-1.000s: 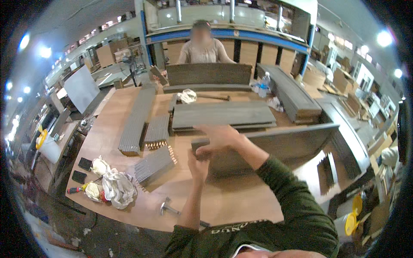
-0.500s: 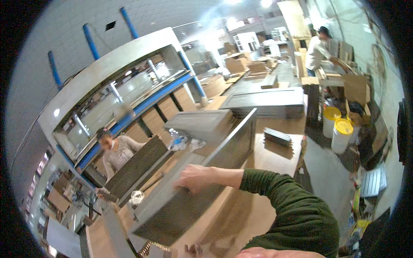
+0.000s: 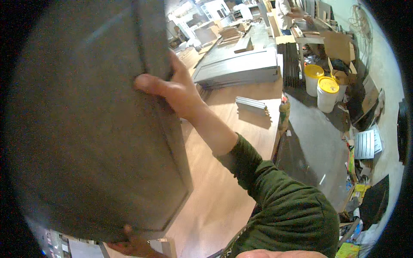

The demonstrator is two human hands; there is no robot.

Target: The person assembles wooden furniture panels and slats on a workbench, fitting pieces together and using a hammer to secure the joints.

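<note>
A large grey cabinet door panel (image 3: 90,129) with a raised frame stands tilted up close in front of me, filling the left half of the view. My right hand (image 3: 174,90) is closed round its right edge, the thumb lying across the front face and the other fingers mostly behind. Low down, my left hand (image 3: 133,246) grips the bottom edge with its thumb on the front; its other fingers are partly hidden. Beneath and right of the panel lies the wooden worktable (image 3: 223,172).
Farther up the table sit a stack of grey door panels (image 3: 241,68) and a bundle of grey slats (image 3: 251,104). Right of the table, white buckets with yellow lids (image 3: 328,86) stand on the floor beside an open cardboard box (image 3: 340,47). A person (image 3: 284,15) works at the back.
The panel has been raised from over the table and turned to face me. My right hand has shifted to its edge and my left hand now holds its bottom. The co-worker at left is hidden.
</note>
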